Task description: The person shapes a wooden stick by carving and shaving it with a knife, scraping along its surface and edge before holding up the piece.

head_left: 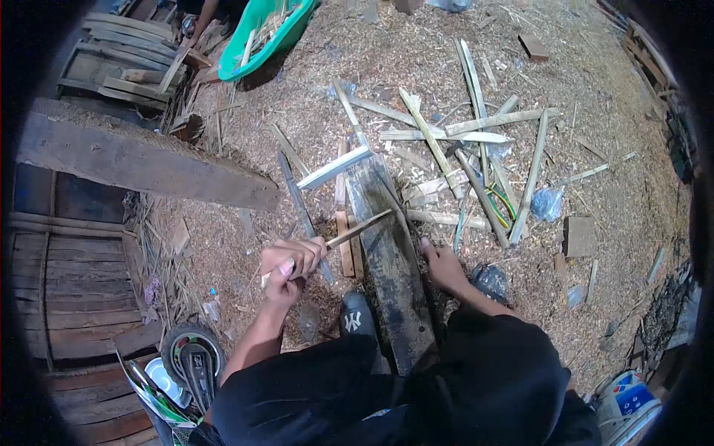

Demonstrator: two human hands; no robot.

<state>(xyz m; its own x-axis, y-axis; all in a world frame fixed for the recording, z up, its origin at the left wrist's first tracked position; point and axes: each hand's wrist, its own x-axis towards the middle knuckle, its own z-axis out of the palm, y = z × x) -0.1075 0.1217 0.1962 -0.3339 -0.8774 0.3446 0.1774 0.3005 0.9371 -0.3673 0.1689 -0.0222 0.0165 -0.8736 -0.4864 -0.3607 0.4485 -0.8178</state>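
My left hand (pixel 294 264) is closed round a thin wooden stick (pixel 361 228), whose far end reaches over a worn, thick plank (pixel 387 275). The plank runs away from between my legs. On its right side is my right hand (pixel 444 265), fingers curled in beside a dark, narrow, blade-like shape (pixel 405 219) along the plank's edge. Whatever this hand grips is mostly hidden. A pale squared stick (pixel 335 167) touches the plank's far end and juts out to the left.
Wood strips (pixel 468 136) lie crisscrossed on the shavings-covered ground (pixel 617 149) ahead. A green tub (pixel 294 39) holds wood scraps, near another person's arm (pixel 202 18). A thick beam (pixel 149 160) juts in from the left. A small wheel (pixel 192 349) stands lower left.
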